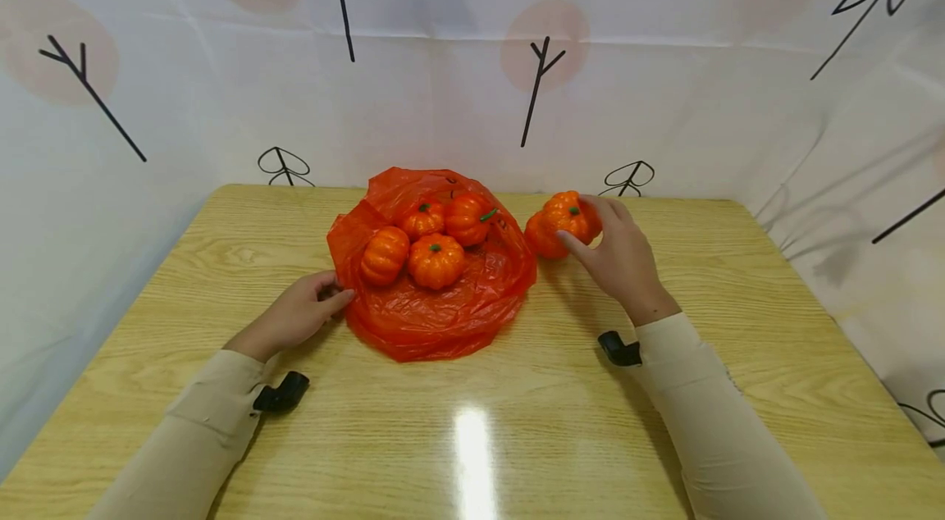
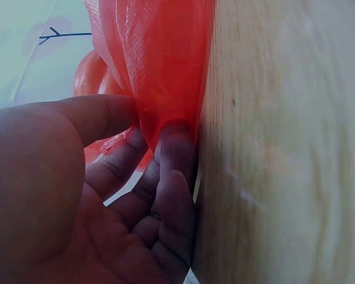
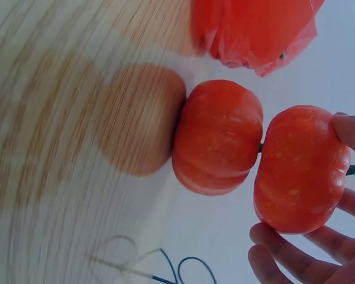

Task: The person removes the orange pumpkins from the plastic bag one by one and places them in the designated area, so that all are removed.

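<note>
I'm seeing the right hand [image 1: 618, 253] gripping the upper pumpkin [image 3: 302, 168], fingers spread round it, directly above a lower pumpkin [image 3: 218, 136] sitting on the counter [image 1: 561, 413]. Left hand [image 1: 299, 311] is pinching the edge of the red bag [image 1: 443, 319], low down; both forearms [image 1: 727, 421] are reaching forward.

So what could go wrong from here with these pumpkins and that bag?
The upper pumpkin, held by the right grip, is just above the lower pumpkin and its stem; released there, it might topple. The left grip pinches the thin bag, so a hard pull could perhaps tear it or shift the four pumpkins inside.
</note>
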The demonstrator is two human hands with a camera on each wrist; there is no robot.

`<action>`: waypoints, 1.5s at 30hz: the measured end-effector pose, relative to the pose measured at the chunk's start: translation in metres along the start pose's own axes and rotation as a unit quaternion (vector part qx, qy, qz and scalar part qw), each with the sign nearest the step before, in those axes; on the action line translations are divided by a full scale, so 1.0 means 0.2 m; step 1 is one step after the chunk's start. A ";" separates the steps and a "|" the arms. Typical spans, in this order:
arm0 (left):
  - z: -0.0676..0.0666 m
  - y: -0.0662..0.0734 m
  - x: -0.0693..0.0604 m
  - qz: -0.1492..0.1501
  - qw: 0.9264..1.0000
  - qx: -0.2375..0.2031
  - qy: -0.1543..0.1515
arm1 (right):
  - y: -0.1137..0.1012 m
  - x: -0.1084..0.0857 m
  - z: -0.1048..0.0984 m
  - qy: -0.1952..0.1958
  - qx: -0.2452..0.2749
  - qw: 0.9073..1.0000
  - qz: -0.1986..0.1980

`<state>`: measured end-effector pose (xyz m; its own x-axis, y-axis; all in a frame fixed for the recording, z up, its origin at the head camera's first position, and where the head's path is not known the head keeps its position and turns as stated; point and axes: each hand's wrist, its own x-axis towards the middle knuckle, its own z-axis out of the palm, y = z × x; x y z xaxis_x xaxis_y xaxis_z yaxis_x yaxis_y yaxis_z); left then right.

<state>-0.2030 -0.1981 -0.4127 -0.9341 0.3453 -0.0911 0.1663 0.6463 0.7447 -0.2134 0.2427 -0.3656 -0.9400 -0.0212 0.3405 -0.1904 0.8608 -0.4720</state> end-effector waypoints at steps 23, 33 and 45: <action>0.00 0.01 0.00 0.005 1.000 0.001 0.005 | 0.09 0.02 -0.07 -0.001 0.001 0.999 0.037; 0.00 0.00 0.00 0.005 1.000 0.000 0.003 | 0.18 0.03 -0.09 -0.018 -0.003 0.997 0.078; 0.00 0.01 0.00 0.003 1.000 -0.001 0.002 | 0.24 0.04 -0.07 -0.054 -0.031 0.991 0.118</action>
<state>-0.2020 -0.1971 -0.4118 -0.9346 0.3457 -0.0842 0.1706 0.6433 0.7464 -0.2250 0.2909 -0.3735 -0.9816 0.1337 0.1365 0.0532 0.8773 -0.4770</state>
